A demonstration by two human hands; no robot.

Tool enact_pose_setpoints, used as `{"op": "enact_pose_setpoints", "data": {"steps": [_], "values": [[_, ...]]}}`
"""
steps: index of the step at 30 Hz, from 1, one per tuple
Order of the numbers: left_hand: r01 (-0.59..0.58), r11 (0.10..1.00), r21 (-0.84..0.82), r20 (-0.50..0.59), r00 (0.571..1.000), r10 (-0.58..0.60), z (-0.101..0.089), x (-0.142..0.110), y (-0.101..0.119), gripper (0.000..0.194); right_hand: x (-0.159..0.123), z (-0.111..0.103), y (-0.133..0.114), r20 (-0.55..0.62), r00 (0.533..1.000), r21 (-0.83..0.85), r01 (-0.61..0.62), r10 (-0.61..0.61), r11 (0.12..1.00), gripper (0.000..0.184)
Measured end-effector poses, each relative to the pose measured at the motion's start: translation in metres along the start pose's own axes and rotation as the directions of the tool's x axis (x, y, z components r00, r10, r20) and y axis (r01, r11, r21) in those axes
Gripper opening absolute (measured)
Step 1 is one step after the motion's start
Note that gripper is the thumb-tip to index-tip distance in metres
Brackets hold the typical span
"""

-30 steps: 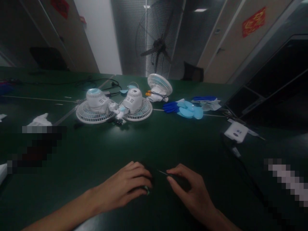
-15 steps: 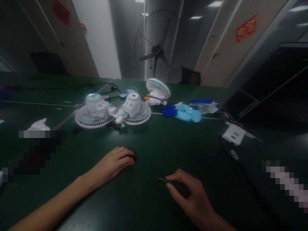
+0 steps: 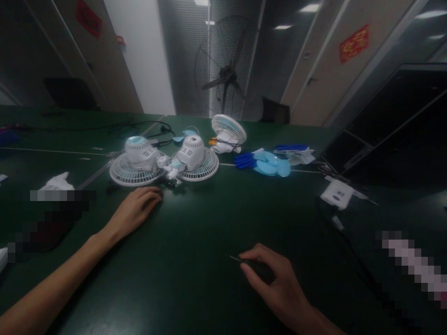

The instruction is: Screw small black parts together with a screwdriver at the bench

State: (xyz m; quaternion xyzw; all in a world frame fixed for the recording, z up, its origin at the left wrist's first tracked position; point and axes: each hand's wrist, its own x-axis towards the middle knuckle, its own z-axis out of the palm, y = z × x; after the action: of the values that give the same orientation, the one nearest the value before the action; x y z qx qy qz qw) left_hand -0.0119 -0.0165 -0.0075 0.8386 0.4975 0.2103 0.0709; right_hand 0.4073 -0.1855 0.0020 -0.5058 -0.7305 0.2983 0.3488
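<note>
My left hand (image 3: 134,209) is stretched far forward on the dark green table (image 3: 209,218). Its fingers are curled over a small dark thing I cannot make out, just in front of a small white fan (image 3: 136,163) lying face down. A second white fan (image 3: 195,160) lies face down beside the first. My right hand (image 3: 275,279) rests near the front edge, fingers closed round a dark tool with a thin metal tip (image 3: 233,257) pointing left.
A third small fan (image 3: 228,132) lies farther back. Light blue fan blades (image 3: 270,166) and blue gloves (image 3: 245,159) are to its right. A white box with a cable (image 3: 337,194) sits at the right, a white cloth (image 3: 57,181) at the left. A large floor fan (image 3: 225,70) stands behind.
My left hand has left the right hand and slid forward and to the left, up to the nearest white fan. My right hand has stayed in place with its tool.
</note>
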Motion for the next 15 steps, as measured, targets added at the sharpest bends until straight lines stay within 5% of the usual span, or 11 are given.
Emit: {"op": "enact_pose_setpoints", "data": {"steps": [4, 7, 10, 15], "values": [[0.091, 0.989, -0.121, -0.154, 0.982, -0.109, -0.002, -0.003, 0.001, 0.036, 0.000, -0.001, -0.002, -0.005, 1.000, 0.001, -0.004, 0.004, 1.000, 0.011], [0.268, 0.903, -0.336, -0.258, 0.896, -0.362, -0.004, -0.005, -0.004, 0.039, 0.002, 0.000, -0.004, -0.012, 1.000, 0.009, -0.011, 0.011, 1.000, 0.010], [0.355, 0.760, -0.544, -0.244, 0.800, -0.548, -0.004, -0.005, -0.010, 0.047, 0.003, 0.000, -0.006, -0.015, 1.000, 0.014, -0.006, 0.007, 1.000, 0.010], [0.367, 0.676, -0.639, -0.197, 0.772, -0.605, -0.002, -0.004, -0.018, 0.053, 0.001, 0.000, -0.005, -0.009, 1.000, -0.012, -0.023, 0.023, 1.000, 0.010]]}}
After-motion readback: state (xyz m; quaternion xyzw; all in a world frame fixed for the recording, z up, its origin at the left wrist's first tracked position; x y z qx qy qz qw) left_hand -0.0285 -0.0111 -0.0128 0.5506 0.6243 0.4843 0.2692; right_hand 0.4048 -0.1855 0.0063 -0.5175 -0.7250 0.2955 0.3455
